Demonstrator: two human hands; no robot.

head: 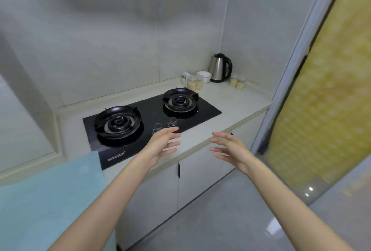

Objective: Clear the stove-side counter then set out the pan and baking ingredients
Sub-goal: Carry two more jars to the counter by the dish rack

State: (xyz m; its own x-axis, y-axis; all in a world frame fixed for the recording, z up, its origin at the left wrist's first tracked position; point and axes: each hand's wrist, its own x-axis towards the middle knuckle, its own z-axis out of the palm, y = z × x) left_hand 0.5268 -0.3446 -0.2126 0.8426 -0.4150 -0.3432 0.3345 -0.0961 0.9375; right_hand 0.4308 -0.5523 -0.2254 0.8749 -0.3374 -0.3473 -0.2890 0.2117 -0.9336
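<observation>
Beside the stove (152, 122), kettle (219, 67) and jars (193, 83) crowd the counter (236, 100); both hands (162, 146) (230, 148), fingers spread and empty, could topple jars while reaching.

I see a steel kettle (218, 67) upright in the desk's (230, 100) far right corner, a white bowl (205, 76) and clear jars (193, 83) just left, small jars (237, 83) right.

A black two-burner stove (152, 114) is set into the pale counter (230, 100), just beyond the left hand (162, 146). Well beyond the right hand (228, 148), in the far corner, a steel kettle (219, 68) is stood beside a white bowl (204, 76). A cluster of jars (193, 83) is stood left of the kettle and two more jars (237, 83) to its right.
</observation>
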